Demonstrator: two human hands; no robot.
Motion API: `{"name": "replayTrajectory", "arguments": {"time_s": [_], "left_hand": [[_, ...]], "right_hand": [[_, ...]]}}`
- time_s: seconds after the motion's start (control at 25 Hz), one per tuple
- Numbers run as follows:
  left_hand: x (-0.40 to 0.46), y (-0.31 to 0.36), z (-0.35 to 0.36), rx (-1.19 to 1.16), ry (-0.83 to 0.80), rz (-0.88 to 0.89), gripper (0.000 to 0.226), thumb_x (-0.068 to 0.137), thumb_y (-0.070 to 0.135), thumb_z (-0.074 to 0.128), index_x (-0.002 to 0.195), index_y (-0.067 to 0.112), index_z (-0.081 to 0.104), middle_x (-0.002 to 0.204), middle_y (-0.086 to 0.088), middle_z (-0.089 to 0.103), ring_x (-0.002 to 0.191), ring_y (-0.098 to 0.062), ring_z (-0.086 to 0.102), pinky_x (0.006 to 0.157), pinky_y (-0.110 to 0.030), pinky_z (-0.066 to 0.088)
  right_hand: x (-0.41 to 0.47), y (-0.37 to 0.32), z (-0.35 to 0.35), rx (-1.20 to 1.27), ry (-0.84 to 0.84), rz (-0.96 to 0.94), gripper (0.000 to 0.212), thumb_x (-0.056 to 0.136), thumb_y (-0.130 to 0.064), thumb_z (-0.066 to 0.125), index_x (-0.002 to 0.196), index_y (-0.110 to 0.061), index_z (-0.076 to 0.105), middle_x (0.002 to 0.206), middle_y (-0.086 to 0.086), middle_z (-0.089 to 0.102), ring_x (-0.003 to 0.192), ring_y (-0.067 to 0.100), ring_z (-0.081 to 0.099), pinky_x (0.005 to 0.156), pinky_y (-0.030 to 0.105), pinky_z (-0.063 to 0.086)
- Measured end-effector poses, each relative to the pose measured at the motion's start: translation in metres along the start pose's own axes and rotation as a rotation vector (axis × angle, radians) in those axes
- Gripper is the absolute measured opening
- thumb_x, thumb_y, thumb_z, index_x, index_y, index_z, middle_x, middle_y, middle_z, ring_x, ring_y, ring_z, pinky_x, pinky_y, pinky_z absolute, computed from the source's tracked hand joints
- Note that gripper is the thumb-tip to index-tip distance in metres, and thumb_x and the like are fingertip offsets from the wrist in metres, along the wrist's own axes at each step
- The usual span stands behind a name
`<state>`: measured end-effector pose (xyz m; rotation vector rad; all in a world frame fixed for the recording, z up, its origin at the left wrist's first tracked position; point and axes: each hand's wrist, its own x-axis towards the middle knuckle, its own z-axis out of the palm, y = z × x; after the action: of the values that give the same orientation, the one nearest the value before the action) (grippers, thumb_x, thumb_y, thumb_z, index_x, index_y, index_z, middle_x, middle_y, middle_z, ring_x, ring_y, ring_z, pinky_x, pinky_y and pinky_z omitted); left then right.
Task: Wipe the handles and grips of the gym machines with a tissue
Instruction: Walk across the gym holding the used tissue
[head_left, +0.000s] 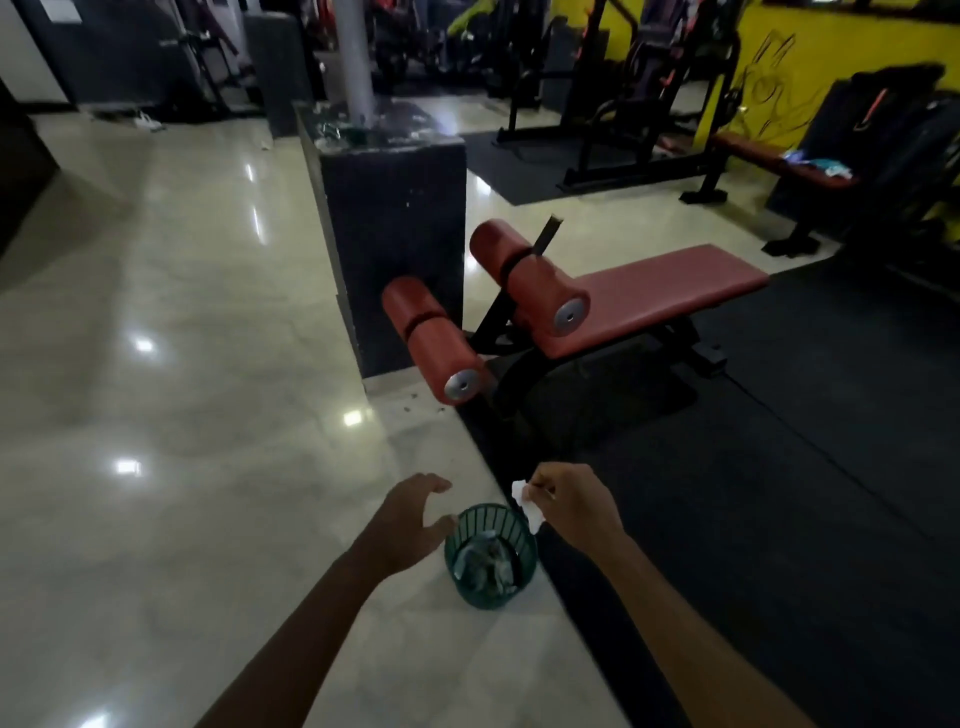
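The pale tiled floor meets a black rubber mat on the right side. On the mat stands a red padded bench with two red roller pads at its near end. Nearer to the person, a small green basket stands on the tiles at the edge of the mat, with crumpled rubbish inside. The left hand is just beside it, fingers spread and relaxed, holding nothing. The right hand pinches a white tissue just above the rim of the basket.
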<state>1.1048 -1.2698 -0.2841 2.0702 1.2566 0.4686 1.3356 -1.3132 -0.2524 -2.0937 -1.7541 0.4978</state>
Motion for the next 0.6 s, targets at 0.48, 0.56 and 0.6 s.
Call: {"name": "replayTrajectory", "arguments": {"time_s": [0.48,0.56,0.6], "left_hand": [[0.124,-0.209,0.191,-0.091,-0.099,-0.225,0.044,0.085,0.024,0.068,0.125,0.009,0.056,0.125,-0.005,0.056,0.116,-0.020,0.051,0.095,-0.022,0.039],[0.134,-0.235,0.212,-0.094,-0.150,-0.236,0.049,0.083,0.032,0.065,0.125,0.009,0.055,0.125,-0.007,0.056,0.114,-0.022,0.052,0.095,-0.026,0.041],[0.138,-0.249,0.224,-0.080,-0.174,-0.238,0.051,0.082,0.032,0.065,0.126,0.009,0.055,0.125,-0.008,0.056,0.112,-0.023,0.053,0.093,-0.025,0.039]], "right_hand": [[0.137,0.158,0.288,-0.017,-0.103,0.199,0.017,0.093,-0.026,0.054,0.086,-0.015,0.066,0.088,0.006,0.066,0.085,0.025,0.060,0.064,0.034,0.045],[0.147,0.174,0.323,-0.032,-0.119,0.222,0.016,0.093,-0.024,0.055,0.092,-0.015,0.068,0.092,0.007,0.067,0.087,0.026,0.061,0.066,0.035,0.048],[0.151,0.182,0.341,-0.040,-0.118,0.224,0.016,0.093,-0.024,0.056,0.095,-0.014,0.069,0.094,0.008,0.068,0.089,0.027,0.062,0.067,0.036,0.050]]}}
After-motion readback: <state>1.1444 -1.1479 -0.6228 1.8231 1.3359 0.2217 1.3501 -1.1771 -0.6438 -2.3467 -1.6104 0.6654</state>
